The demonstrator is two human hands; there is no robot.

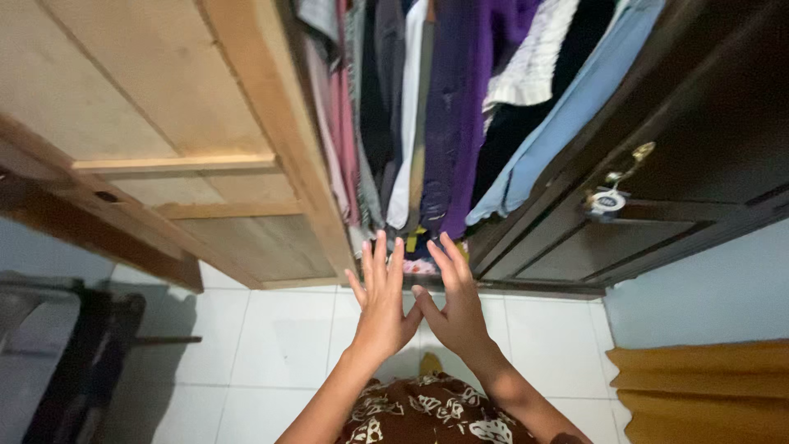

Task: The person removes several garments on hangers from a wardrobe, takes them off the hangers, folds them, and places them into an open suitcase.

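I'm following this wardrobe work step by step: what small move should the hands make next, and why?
Probably reach forward and up to the hanging clothes. The left hand and right hand are open, empty, side by side, fingers pointing at the open wardrobe, just short of the garments.

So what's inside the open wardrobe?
Inside the wardrobe, clothes hang packed together: a purple garment, a white one, a light blue one. Its back wall is hidden behind them. Both hands reach toward it, open.

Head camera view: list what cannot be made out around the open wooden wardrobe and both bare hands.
- Hanging clothes: tops and hangers cut off by the upper edge.
- Folded items on the wardrobe floor: mostly hidden behind the left hand and right hand.
- Small round tag on the dark door: print too small.
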